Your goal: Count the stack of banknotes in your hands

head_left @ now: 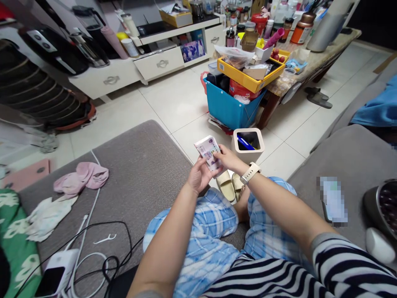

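A stack of pinkish-purple banknotes [207, 148] is held out in front of me above my knees. My left hand [199, 174] cups the stack from below with its fingers curled round it. My right hand [225, 157], with a white watch on its wrist, pinches the top of the stack from the right. Both hands are closed on the notes. Blue checked trousers cover my legs beneath them.
A small white bin [248, 143] and beige slippers [228, 184] are on the tiled floor just beyond my hands. A blue crate [228, 108] stands by a cluttered table [313, 62]. On the grey sofa [139, 174] lie pink cloth [83, 176], cables and a charger [58, 271].
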Motion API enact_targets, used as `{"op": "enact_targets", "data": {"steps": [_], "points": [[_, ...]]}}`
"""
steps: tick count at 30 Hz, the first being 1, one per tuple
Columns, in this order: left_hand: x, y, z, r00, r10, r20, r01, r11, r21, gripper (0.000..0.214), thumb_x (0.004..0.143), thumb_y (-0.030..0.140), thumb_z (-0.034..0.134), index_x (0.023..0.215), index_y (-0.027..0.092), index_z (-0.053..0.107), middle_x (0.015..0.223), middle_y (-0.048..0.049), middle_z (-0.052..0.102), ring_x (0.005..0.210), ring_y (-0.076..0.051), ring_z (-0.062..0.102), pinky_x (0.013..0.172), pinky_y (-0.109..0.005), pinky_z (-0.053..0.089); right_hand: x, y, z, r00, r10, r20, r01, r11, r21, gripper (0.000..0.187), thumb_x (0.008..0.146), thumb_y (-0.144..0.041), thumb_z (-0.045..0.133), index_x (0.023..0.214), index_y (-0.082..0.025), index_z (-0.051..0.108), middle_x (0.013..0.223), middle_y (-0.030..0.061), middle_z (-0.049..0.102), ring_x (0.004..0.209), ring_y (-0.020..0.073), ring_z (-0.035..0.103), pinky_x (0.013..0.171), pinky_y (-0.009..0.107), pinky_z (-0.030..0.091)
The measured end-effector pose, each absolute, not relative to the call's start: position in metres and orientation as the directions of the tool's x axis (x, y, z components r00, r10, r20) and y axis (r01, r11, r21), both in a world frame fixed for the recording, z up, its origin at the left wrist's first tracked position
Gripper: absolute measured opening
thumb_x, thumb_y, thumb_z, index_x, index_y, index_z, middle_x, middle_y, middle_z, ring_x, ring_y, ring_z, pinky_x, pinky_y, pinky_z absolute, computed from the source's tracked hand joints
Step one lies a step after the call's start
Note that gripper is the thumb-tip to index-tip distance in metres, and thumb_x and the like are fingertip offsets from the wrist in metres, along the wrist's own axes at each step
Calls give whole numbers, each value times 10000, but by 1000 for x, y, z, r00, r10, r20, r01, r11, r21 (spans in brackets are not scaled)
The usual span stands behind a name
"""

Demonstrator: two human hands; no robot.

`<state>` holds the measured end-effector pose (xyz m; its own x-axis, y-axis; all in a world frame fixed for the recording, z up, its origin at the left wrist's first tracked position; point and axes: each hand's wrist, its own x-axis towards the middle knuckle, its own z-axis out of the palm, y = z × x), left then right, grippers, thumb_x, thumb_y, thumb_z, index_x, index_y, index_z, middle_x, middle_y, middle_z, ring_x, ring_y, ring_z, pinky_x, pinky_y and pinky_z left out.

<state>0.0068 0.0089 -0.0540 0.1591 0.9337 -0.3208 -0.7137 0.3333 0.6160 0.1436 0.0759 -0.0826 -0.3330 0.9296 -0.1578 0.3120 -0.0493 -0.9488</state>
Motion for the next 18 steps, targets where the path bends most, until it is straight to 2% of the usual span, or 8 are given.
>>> {"op": "enact_targets", "data": {"steps": [2, 4, 6, 7, 9, 13, 15, 18], "points": [[6, 8, -56, 119, 929, -351, -561, 354, 748, 465, 719, 200, 725, 1166, 264, 616, 1208, -65, 642, 1010, -223, 632, 788, -361, 559, 145, 75, -80, -296, 941, -163, 378, -41, -925, 215, 884, -322, 534, 1068, -215, 557, 965, 32, 654, 879, 193, 598, 813, 329, 464], [3, 10, -60, 14, 925, -379, -369, 357, 858, 403, 693, 193, 755, 1079, 257, 664, 1113, -53, 672, 931, -202, 628, 682, -274, 538, 146, 73, -78, -273, 948, -164, 410, -39, -911, 221, 880, -343, 539, 1062, -218, 552, 906, 23, 646, 824, 194, 595, 761, 320, 466], [1, 13, -63, -111, 926, -360, -253, 324, 912, 332, 662, 195, 786, 979, 222, 694, 995, -53, 689, 868, -190, 621, 647, -239, 512, 145, 72, -77, -268, 952, -150, 385, -37, -922, 247, 868, -356, 555, 1076, -224, 540, 866, 9, 636, 784, 187, 592, 713, 304, 465], [1, 14, -64, -161, 927, -339, -261, 292, 920, 328, 646, 186, 794, 957, 208, 695, 957, -52, 692, 853, -188, 623, 664, -241, 512, 144, 71, -78, -279, 950, -144, 351, -39, -936, 256, 860, -355, 564, 1078, -226, 533, 853, 2, 632, 770, 181, 592, 693, 293, 464], [2, 17, -67, -201, 922, -329, -406, 227, 885, 328, 649, 191, 778, 963, 182, 685, 926, -57, 700, 856, -198, 643, 741, -275, 526, 139, 67, -80, -339, 930, -142, 255, -55, -965, 258, 845, -350, 579, 1061, -221, 523, 828, -12, 624, 746, 167, 594, 666, 276, 466], [6, 20, -68, -95, 893, -440, -734, 236, 637, 303, 701, 232, 658, 980, 115, 658, 882, -99, 715, 928, -266, 681, 903, -383, 521, 126, 55, -83, -427, 890, -160, 110, -125, -986, 275, 816, -352, 607, 1028, -211, 504, 781, -33, 599, 714, 147, 594, 645, 259, 475], [6, 20, -67, -37, 888, -458, -780, 261, 569, 351, 692, 220, 603, 1010, 81, 653, 914, -131, 720, 1006, -300, 672, 953, -419, 505, 122, 50, -79, -402, 898, -179, 87, -157, -984, 355, 790, -338, 638, 1077, -221, 466, 762, -48, 595, 684, 142, 596, 631, 257, 477], [1, 21, -62, 20, 907, -421, -801, 267, 536, 440, 710, 245, 524, 1089, 57, 643, 1076, -176, 703, 1161, -322, 610, 1008, -450, 472, 121, 45, -68, -358, 896, -261, 94, -244, -965, 493, 742, -289, 695, 1130, -233, 398, 719, -65, 597, 620, 140, 600, 583, 248, 467]]}}
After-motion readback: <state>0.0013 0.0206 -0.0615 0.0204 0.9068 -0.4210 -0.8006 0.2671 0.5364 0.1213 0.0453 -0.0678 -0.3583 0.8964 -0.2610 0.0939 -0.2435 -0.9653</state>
